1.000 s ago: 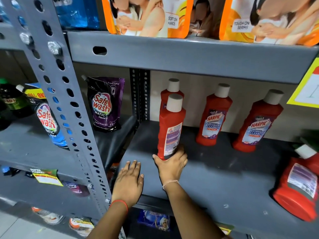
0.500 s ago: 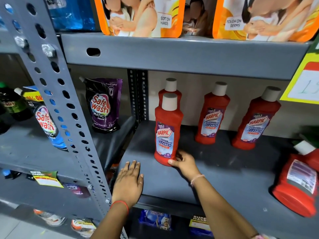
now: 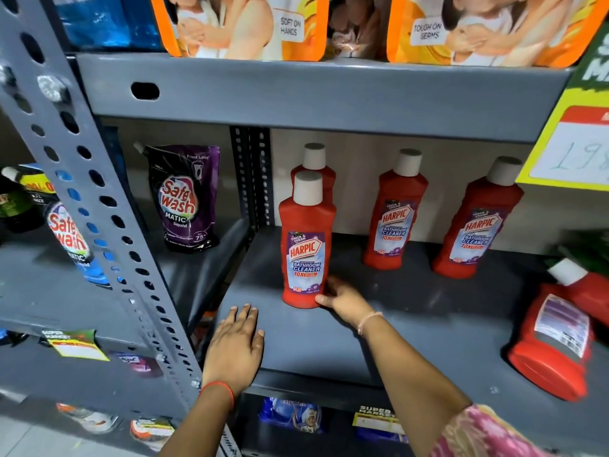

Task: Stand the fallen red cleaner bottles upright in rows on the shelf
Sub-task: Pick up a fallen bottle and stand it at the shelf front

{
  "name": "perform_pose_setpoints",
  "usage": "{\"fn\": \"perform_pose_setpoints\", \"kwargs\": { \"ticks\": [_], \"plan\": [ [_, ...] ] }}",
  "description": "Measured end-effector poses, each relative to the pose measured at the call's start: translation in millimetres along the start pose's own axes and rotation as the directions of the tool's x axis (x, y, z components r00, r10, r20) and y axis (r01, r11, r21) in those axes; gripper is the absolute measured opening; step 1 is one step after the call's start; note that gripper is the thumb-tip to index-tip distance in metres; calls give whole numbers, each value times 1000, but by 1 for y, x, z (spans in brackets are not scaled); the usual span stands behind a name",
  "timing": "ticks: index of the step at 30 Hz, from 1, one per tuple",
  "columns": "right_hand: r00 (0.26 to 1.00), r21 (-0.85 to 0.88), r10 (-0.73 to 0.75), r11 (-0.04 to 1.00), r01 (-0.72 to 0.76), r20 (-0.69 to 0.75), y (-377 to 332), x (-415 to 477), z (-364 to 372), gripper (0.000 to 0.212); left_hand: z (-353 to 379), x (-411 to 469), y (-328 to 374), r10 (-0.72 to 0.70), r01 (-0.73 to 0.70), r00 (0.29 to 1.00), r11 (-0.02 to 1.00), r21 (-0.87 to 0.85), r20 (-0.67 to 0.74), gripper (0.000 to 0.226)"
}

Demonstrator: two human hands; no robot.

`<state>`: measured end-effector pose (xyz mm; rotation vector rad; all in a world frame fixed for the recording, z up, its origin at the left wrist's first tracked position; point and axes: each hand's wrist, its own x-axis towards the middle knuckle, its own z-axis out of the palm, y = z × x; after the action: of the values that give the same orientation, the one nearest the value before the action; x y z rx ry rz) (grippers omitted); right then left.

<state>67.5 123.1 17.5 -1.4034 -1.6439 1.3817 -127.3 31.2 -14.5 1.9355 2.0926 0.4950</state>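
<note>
A red Harpic cleaner bottle (image 3: 305, 245) stands upright near the front left of the grey shelf (image 3: 379, 324), label facing me. My right hand (image 3: 342, 300) grips its base from the right. Directly behind it another red bottle (image 3: 314, 159) is mostly hidden. Two more red bottles stand upright along the back, one in the middle (image 3: 395, 212) and one to its right (image 3: 478, 222). At the right edge a red bottle (image 3: 553, 338) lies on its side, with a second fallen bottle (image 3: 586, 285) behind it. My left hand (image 3: 235, 344) rests flat on the shelf's front edge, fingers spread.
A perforated grey upright (image 3: 99, 206) slants across the left. Safewash pouches (image 3: 186, 199) stand on the neighbouring shelf. The shelf above (image 3: 296, 87) carries orange packs. A yellow price card (image 3: 573, 146) hangs at the right.
The front bottle was turned so that its label faces me. My right hand slid from the bottle's front to its right side. My left hand stayed put.
</note>
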Motion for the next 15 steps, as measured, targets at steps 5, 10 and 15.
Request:
{"fn": "perform_pose_setpoints", "kwargs": {
  "ticks": [5,10,15],
  "plan": [
    [994,-68,-66,996,60,-85,8,-27,3,77,-5,-2,3,14,-13,1000,999,-39,20,51],
    [904,-512,-379,826,235,-197,51,-109,-18,103,0,-9,15,104,-97,987,993,-64,126,52],
    [559,-571,-515,816,89,-650,87,-170,-112,74,33,-20,89,248,-238,943,969,-71,223,55]
  ]
}}
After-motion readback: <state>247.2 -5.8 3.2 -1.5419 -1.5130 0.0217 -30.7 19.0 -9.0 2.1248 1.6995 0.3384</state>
